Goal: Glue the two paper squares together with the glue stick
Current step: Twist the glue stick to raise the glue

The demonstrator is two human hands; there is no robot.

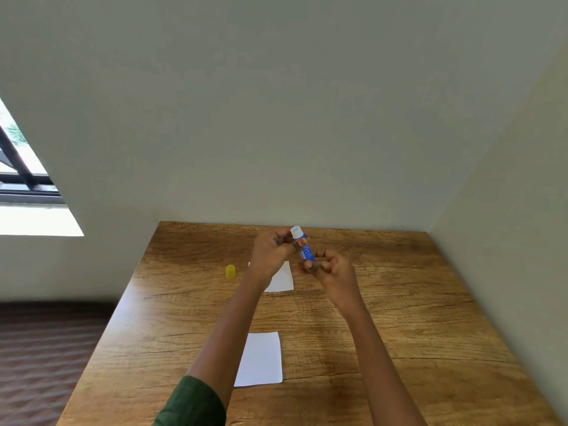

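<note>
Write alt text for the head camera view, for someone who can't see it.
The left hand and right hand hold a blue glue stick above a wooden table. A yellow cap, a far paper square and a near paper square lie apart on it.

place: plain indoor rm, type unclear | wood-grain table (399, 302) in corner of bare walls (276, 118) | window (18, 167) at left | dark floor (46, 348)

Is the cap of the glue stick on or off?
Off: the yellow cap sits on the table, apart from the glue stick.

Left hand (269, 253), right hand (336, 273); both curled
</note>
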